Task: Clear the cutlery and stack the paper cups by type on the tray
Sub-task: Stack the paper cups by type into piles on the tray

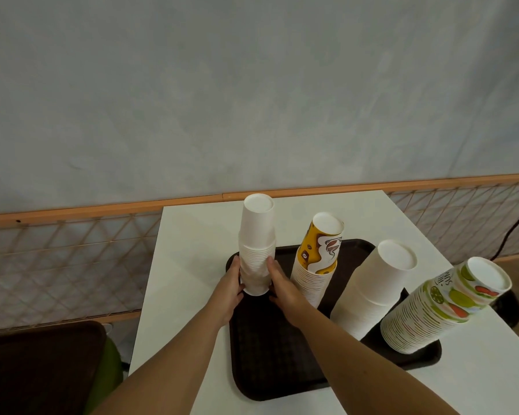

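A dark brown tray [270, 360] lies on the white table [192, 241]. On its far left corner stands a tall stack of small plain white cups [257, 232], upside down. My left hand [229, 287] and my right hand [283, 287] hold the base of this stack from either side. To its right stand a stack of yellow coffee-print cups [318, 253], a stack of larger white cups [375, 289] and a stack of fruit-print cups [441, 307], all inverted on the tray. No cutlery is in view.
An orange-framed wire mesh barrier [72, 244] runs behind the table, below a grey wall. A second dark tray [39, 366] sits at the lower left beside something green [108, 369]. A black cable [513, 229] hangs at the far right.
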Motion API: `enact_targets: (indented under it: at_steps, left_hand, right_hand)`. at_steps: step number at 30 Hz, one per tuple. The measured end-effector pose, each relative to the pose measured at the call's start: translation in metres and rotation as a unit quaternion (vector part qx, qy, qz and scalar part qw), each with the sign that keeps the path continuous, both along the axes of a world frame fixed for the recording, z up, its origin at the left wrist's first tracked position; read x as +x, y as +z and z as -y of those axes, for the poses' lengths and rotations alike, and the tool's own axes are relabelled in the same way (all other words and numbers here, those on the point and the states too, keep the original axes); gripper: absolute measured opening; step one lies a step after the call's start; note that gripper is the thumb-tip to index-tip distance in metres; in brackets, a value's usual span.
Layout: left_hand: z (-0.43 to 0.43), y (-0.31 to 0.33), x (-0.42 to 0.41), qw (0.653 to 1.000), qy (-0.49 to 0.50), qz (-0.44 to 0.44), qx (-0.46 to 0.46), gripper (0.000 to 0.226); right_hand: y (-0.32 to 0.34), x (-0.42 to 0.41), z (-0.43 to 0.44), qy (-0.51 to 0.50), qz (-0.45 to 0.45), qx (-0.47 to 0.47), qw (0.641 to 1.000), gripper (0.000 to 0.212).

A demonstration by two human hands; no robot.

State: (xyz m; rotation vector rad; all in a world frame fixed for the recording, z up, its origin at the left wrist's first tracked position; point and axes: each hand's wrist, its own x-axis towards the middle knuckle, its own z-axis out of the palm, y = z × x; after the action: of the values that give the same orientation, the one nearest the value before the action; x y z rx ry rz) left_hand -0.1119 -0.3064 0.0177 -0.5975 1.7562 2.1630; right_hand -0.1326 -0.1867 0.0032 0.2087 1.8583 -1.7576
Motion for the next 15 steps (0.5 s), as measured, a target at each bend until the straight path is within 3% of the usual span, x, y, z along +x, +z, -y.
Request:
enact_targets:
  at_steps: [8, 15]
  left_hand:
    - [-0.006, -0.006, 0.016, 0.995, 0.054, 0.007, -0.079, 0.051]
    - [-0.019, -0.015, 0.040, 0.986, 0.046, -0.046, -0.151, 0.026]
  right_hand:
    - [0.018, 0.025, -0.013, 0.011, -0.023, 0.080, 0.996, 0.064]
    - [0.019, 0.062, -0.046, -0.029, -0.045, 0.188, 0.981, 0.036]
